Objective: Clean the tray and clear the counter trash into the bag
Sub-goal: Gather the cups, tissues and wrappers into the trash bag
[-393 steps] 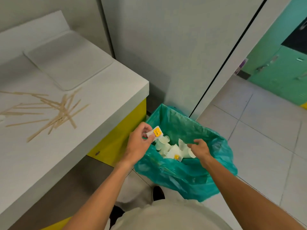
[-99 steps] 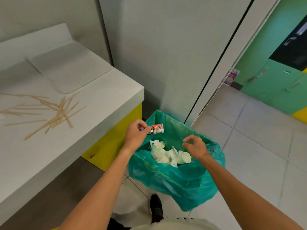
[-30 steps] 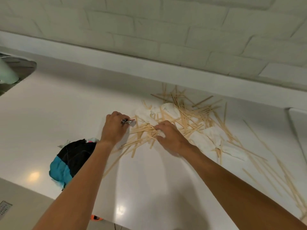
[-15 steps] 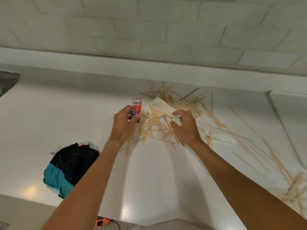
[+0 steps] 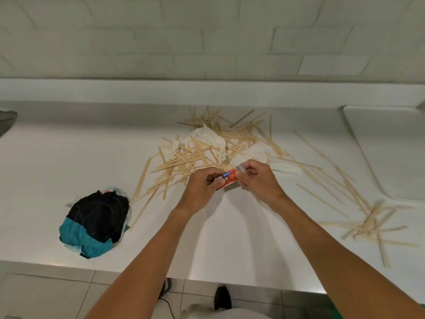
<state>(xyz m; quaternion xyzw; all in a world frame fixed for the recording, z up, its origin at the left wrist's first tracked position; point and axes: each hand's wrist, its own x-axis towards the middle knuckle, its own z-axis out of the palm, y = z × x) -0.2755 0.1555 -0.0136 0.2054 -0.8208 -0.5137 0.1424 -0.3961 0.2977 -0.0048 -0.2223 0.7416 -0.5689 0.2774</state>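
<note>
Both my hands hold a small red sachet (image 5: 228, 177) above the white counter (image 5: 69, 157). My left hand (image 5: 202, 185) pinches its left end and my right hand (image 5: 257, 178) pinches its right end. Behind them lies a heap of wooden stir sticks (image 5: 200, 153) mixed with crumpled white tissues (image 5: 207, 139). More wooden sticks (image 5: 372, 222) trail off to the right. The white tray (image 5: 391, 153) sits at the right edge of the counter. The trash bag is out of view.
A crumpled black and teal wrapper bundle (image 5: 96, 217) lies on the counter at the left, near the front edge. A brick wall (image 5: 207, 38) backs the counter. The tiled floor (image 5: 46, 293) and my shoe (image 5: 222, 295) show below.
My hands have drawn back from the stick pile toward me. The right hand has joined the left on the red sachet, which the left alone held before.
</note>
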